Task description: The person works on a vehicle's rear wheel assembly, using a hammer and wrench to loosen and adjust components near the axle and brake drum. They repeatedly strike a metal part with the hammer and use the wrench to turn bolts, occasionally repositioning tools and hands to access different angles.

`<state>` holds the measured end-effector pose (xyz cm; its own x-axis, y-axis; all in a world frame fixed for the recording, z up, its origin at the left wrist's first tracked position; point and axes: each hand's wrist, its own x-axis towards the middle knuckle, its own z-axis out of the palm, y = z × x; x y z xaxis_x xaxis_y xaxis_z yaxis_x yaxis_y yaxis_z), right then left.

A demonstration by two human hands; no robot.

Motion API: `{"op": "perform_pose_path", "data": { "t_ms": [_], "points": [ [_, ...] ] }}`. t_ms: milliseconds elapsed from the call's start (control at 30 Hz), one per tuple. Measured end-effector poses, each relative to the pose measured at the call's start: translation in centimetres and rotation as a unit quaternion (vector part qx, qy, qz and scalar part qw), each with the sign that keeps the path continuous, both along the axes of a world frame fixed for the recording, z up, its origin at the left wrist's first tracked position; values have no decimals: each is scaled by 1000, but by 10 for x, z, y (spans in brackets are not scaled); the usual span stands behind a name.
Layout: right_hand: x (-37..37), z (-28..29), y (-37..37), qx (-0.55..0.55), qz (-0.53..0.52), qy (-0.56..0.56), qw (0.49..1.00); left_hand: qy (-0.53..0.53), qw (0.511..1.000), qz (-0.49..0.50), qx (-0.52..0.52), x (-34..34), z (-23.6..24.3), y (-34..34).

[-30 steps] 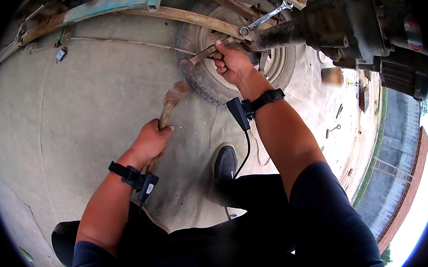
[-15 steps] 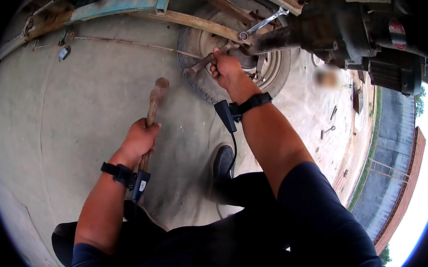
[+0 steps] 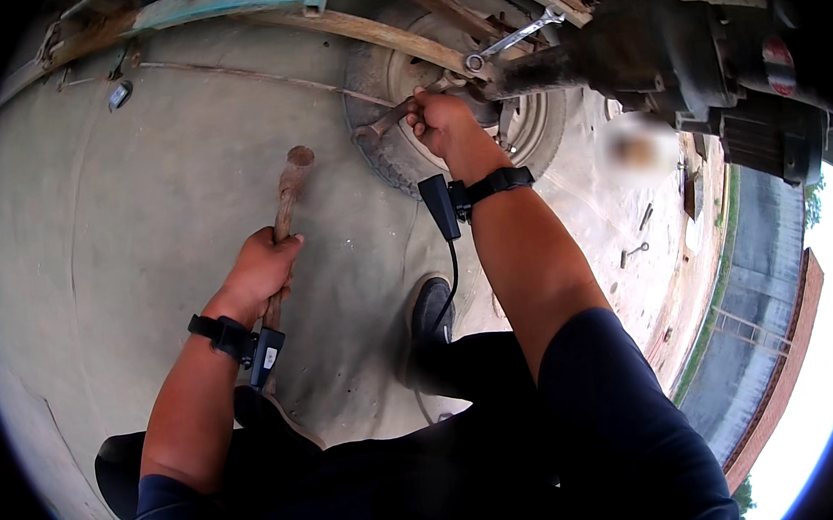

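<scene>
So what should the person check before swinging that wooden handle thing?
1. Left hand wrapped firmly round the wooden handle: ok.
2. Handle's working end visible: cannot tell, only a round wooden tip shows.
3. Right hand closed on the rusty metal rod by the wheel: ok.
4. Right fingers out of the strike path: cannot tell.
5. Ring spanner resting steady on the machinery above the wheel: cannot tell.
6. Shoe planted flat on the concrete ground: ok.
</scene>
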<state>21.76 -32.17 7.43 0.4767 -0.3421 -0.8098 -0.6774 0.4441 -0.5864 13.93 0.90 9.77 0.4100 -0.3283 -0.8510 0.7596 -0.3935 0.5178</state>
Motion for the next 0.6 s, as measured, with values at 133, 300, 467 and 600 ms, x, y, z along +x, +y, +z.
{"op": "perform_pose_path", "data": {
  "t_ms": [133,300,467,600],
  "points": [
    [7,-1,9,-10,-28,-4,1000,1,1000,9,2,2,2,2],
    [17,7,19,-24,2,14,1000,5,1000,25,-10,2,-1,4],
    [6,10,20,-91,123,52,987,8,999,33,-11,1,0,5],
    [-8,23,40,-116,231,74,963,8,999,40,-12,3,1,7]
  ]
}}
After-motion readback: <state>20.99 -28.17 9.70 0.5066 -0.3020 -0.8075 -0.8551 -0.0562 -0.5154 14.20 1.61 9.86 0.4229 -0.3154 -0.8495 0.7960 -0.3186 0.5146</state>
